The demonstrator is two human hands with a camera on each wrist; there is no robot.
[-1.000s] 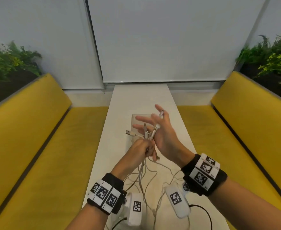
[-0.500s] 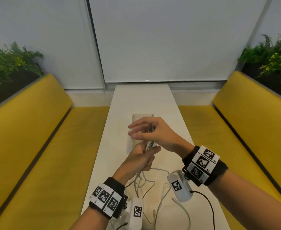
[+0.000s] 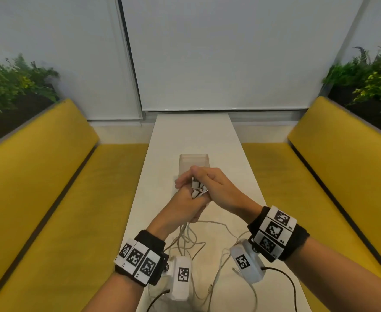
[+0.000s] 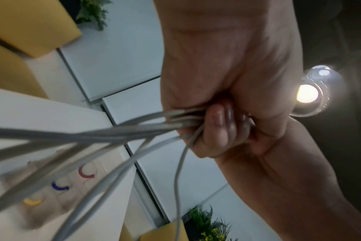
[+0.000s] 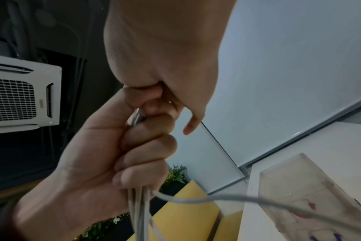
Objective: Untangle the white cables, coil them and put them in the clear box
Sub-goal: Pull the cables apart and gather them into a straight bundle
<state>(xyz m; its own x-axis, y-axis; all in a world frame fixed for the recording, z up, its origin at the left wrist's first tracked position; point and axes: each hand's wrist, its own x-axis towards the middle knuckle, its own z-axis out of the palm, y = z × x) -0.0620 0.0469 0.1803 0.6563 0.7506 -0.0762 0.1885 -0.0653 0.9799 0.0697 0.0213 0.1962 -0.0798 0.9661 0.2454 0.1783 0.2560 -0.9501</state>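
Note:
Several white cables point(image 3: 190, 238) trail in loose loops over the white table point(image 3: 191, 136) and rise into my left hand point(image 3: 185, 206), which grips them as a bundle in a fist. Their plug ends point(image 3: 197, 189) stick out above that fist. My right hand point(image 3: 209, 188) lies over the plugs with its fingers curled round them. The clear box point(image 3: 194, 161) stands just behind both hands. In the left wrist view my left hand point(image 4: 216, 130) clamps the cables point(image 4: 113, 132). The right wrist view shows the right hand point(image 5: 165, 57) on top of the left fist point(image 5: 113, 154), near the box point(image 5: 299, 187).
Yellow benches point(image 3: 50, 199) run along both sides of the narrow table, with plants point(image 3: 369, 82) behind their backs. Black leads point(image 3: 281, 278) run from the wrist cameras near the table's front edge. Bare table surface lies beyond the box.
My right hand, spread open above the plugs a second ago, has come down and curled over them. The left fist has kept its hold on the bundle.

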